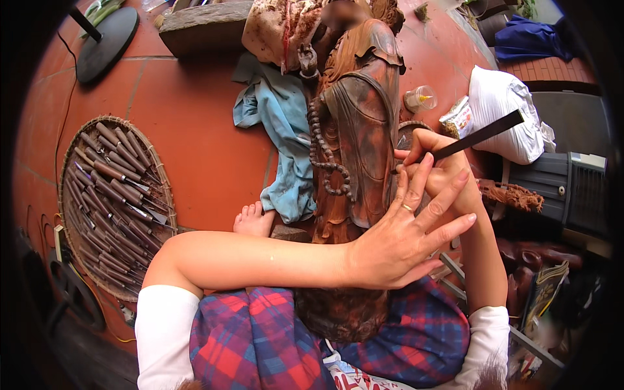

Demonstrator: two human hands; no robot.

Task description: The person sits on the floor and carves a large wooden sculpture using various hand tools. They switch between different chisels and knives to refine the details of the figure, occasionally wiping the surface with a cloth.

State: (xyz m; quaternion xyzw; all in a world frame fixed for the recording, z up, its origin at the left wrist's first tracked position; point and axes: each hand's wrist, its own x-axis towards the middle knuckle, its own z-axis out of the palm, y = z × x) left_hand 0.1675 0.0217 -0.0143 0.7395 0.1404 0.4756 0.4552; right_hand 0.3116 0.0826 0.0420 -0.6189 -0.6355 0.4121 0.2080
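A carved wooden statue (361,130) of a robed figure with a string of beads lies lengthwise in front of me, its near end (341,312) between my legs. My right hand (445,166) is closed round a dark flat bar-shaped tool (484,133), whose long end sticks out to the upper right. The tool's working end is hidden by my fingers beside the statue's right edge. Across the statue reaches my left arm; my left hand (419,221), with a ring, has its fingers spread and its fingertips against the right hand near the tool.
Left, a round woven basket (170,214) holds several wooden-handled carving tools. A blue cloth (279,143) lies beside the statue. Right are a glass jar (419,99), a white sack (504,114) and a grey case (552,192). A stone block (201,29) and black round base (107,49) stand farther off.
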